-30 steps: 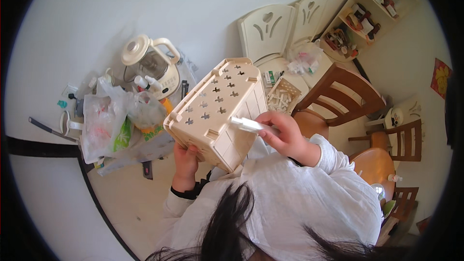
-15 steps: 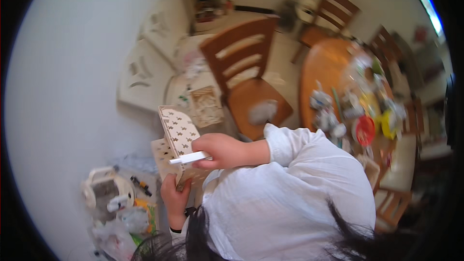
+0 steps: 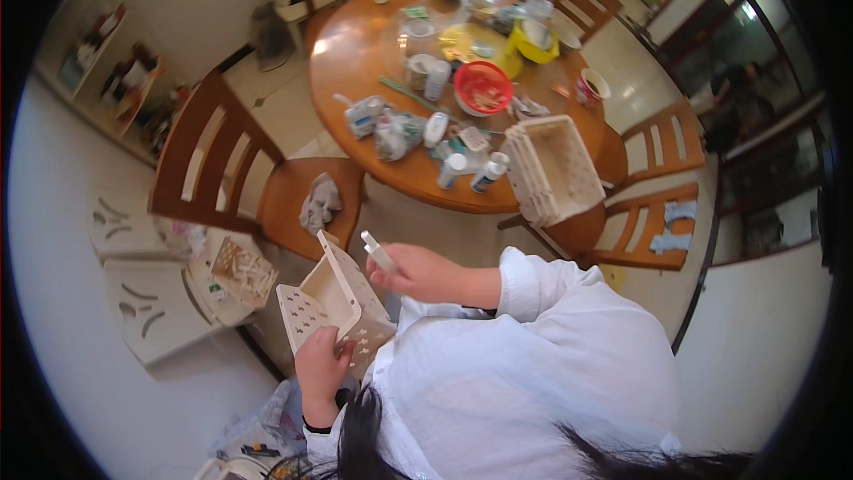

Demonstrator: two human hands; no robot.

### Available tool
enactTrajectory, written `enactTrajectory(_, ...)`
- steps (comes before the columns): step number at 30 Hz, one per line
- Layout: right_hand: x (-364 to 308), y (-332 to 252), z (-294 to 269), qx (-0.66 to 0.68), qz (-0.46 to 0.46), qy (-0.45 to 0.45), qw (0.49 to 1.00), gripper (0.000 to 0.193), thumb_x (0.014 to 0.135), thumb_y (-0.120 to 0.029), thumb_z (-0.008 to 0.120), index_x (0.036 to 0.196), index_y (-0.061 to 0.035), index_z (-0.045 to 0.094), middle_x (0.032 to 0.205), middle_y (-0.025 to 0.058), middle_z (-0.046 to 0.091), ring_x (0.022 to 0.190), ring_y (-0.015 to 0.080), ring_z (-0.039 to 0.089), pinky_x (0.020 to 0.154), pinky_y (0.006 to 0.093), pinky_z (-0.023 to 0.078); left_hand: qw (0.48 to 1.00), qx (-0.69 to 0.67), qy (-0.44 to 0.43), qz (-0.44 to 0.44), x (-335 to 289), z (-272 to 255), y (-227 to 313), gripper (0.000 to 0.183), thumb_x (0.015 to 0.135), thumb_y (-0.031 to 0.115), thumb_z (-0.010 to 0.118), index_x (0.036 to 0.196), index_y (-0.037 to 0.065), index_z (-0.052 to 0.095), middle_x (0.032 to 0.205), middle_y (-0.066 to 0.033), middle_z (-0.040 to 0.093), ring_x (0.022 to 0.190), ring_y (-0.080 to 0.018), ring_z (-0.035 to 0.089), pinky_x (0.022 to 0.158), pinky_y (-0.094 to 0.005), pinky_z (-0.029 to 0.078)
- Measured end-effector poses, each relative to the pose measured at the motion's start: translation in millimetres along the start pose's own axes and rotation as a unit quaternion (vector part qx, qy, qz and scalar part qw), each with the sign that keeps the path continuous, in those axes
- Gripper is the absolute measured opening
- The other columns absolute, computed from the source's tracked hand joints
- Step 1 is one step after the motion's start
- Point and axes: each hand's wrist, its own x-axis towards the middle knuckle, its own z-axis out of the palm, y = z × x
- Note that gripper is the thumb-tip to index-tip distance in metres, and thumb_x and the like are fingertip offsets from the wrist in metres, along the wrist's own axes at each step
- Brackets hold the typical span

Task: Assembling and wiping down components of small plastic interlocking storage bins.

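Note:
A cream plastic basket (image 3: 371,336) with cross-shaped holes is tilted in front of my body, its hollow inside partly in view. My left hand (image 3: 322,366) grips its lower near side, thumb on the outer face. Just right of the basket's upper edge, my right hand (image 3: 407,272) is closed around a short white plastic bar (image 3: 378,252). The bar's narrower tip points up and left, apart from the basket.
A chair (image 3: 302,196) with a crumpled grey cloth stands ahead. The round wooden table (image 3: 346,62) holds bottles, bags and a red bowl (image 3: 482,87). Stacked cream baskets (image 3: 555,169) are at its right. At left, a basket of white pieces (image 3: 242,271) rests on a low surface.
The view has swung right, bringing the table to the middle. The basket has turned so its inside shows. My right hand, with the white bar, has moved off the basket's side.

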Motion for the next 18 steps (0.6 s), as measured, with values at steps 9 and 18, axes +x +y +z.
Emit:
enactTrajectory(9,-132.0,123.4,-208.5,-0.236,0.225,0.503,0.8,0.03,0.082,-0.032,0.067,0.08,-0.0044,0.056,0.076,0.0182,0.058,0.074,0.0375,0.056,0.066,0.0426,0.045,0.994,0.047,-0.081,0.064,48.2,30.1,61.2,0.028,0.071,0.023,0.073,0.079,0.006,0.052,0.077,-0.0117,0.057,0.075,-0.0331,0.058,0.062,-0.0432,0.046)
enactTrajectory(18,-296.4,271.8,-304.0,-0.16,0.287,0.491,0.807,0.041,0.082,-0.036,0.071,0.108,-0.0067,0.058,0.086,0.0118,0.064,0.074,0.0245,0.062,0.067,0.0375,0.05,0.992,0.077,-0.094,0.041,46.4,87.2,141.3,0.028,0.072,0.023,0.072,0.081,0.006,0.051,0.077,-0.012,0.058,0.074,-0.0343,0.059,0.062,-0.0443,0.046)
